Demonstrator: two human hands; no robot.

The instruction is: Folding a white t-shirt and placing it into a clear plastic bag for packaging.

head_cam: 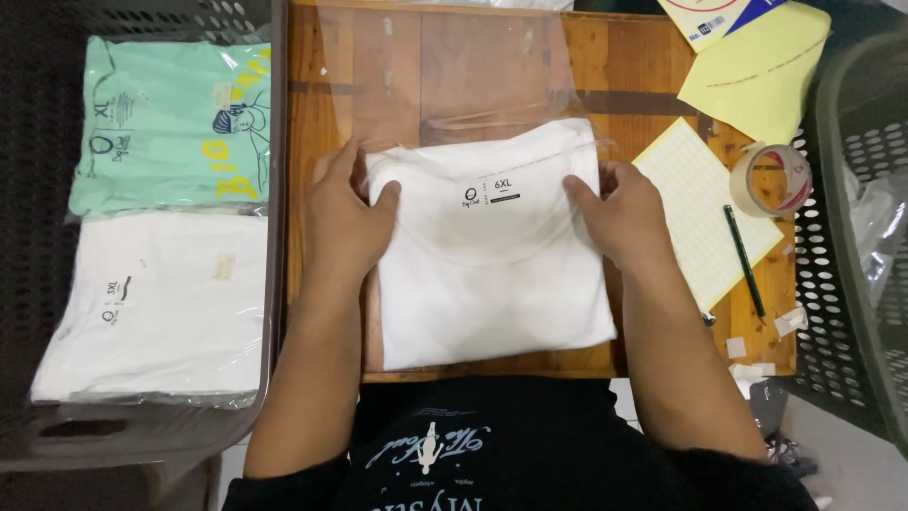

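Folded white T-shirt (pixel 492 274) lies on the table (pixel 312 114), collar pointing away.
Left hand (pixel 345 218) and right hand (pixel 619 213) pinch its upper corners; clear bag (pixel 454 76) barely visible beyond.

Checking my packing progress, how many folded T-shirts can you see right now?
3. A folded white cotton T-shirt lies on the wooden table under both hands; a bagged mint-green one and a bagged white one sit in the left basket. More may be hidden underneath.

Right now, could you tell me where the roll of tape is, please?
In the head view, the roll of tape lies at the wooden table's right edge, right of the lined sheet, above the pencil.
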